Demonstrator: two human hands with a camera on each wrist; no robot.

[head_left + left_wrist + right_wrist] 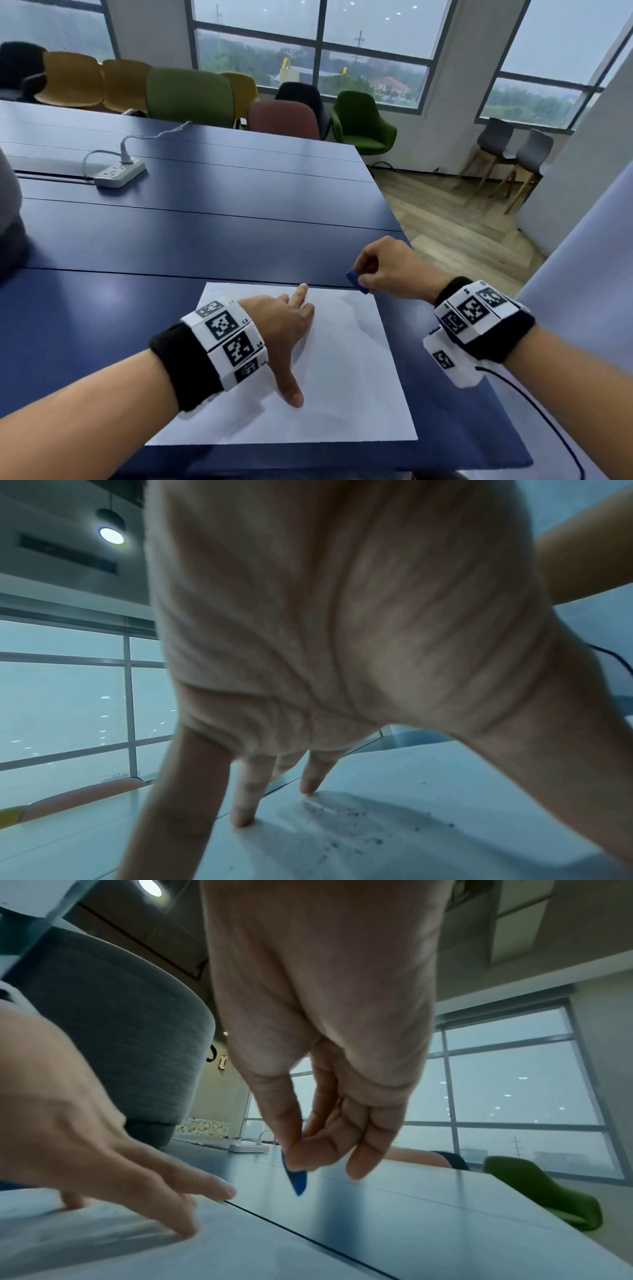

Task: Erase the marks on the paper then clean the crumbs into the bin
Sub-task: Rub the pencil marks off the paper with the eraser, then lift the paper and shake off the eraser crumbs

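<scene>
A white sheet of paper (346,377) lies on the blue table (171,240) near its front edge. My left hand (291,322) rests on the paper with straight, spread fingers (241,815), holding it down. Dark eraser crumbs (342,829) are scattered on the paper (428,791) beside those fingers. My right hand (387,270) hovers just past the paper's far right corner and pinches a blue eraser (358,281) between thumb and fingers. In the right wrist view the blue eraser (297,1177) hangs from the pinch above the table. No bin is in view.
A white power strip (120,171) with a plugged cable sits at the back left of the table. Several chairs (191,96) line the far edge, with a green armchair (363,123). The table's right edge drops to wood floor (455,226). A cable (534,407) trails from my right wrist.
</scene>
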